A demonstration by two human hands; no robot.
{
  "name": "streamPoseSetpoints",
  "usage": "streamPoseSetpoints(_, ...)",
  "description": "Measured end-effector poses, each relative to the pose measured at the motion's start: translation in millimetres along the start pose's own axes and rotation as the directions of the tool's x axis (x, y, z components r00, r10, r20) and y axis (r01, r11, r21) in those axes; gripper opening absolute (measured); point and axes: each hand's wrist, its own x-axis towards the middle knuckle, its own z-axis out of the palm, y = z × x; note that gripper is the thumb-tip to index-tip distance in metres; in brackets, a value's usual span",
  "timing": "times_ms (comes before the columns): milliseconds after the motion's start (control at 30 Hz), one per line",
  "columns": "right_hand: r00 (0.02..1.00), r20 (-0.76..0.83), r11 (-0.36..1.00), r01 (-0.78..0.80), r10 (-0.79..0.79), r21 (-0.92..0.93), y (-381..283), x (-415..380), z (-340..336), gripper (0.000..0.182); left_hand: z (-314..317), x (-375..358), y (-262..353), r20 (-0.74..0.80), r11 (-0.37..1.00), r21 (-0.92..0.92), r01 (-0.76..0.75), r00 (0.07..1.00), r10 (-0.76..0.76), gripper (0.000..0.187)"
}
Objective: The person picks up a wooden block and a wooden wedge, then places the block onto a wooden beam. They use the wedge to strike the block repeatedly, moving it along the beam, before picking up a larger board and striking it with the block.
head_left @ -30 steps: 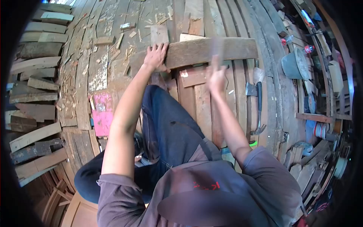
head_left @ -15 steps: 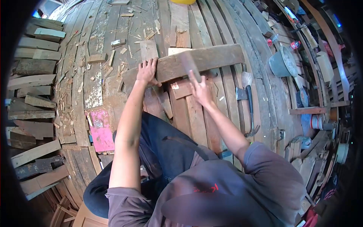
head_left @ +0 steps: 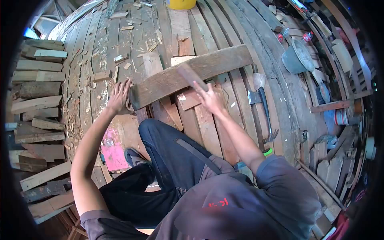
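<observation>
A long curved wooden plank (head_left: pixel 168 82) lies across smaller boards on the floor, its left end nearer to me. At that left end is my left hand (head_left: pixel 119 98), fingers spread against the plank's end. My right hand (head_left: pixel 210 99) is wrapped round one end of a short flat wooden piece (head_left: pixel 191 76), which slants over the plank's near edge. Just below the plank lies a brown board (head_left: pixel 189 100). Right of my right hand, a hammer (head_left: pixel 265 110) and a hatchet-like blade (head_left: pixel 254 97) rest on the floorboards.
Stacked wood blocks (head_left: pixel 40 90) line the left side. A yellow bucket (head_left: pixel 181 4) stands at the top, a grey bucket (head_left: pixel 297 57) at the upper right. Wood chips and a pink sheet (head_left: pixel 114 150) lie on the floor. My bent knee is below the plank.
My left hand has slid left from the plank's top to its left end, with the fingers more spread. The plank's left end has shifted slightly nearer to me. The view has shifted a little.
</observation>
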Motion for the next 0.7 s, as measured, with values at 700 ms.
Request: streamPoseSetpoints(700,0.790,-0.495,0.928,-0.357,0.361,0.107,28.7,6.0,17.2,0.068,28.7,40.6,25.8,-0.004,0.996,-0.081,0.029,1.000,-0.029,0.134)
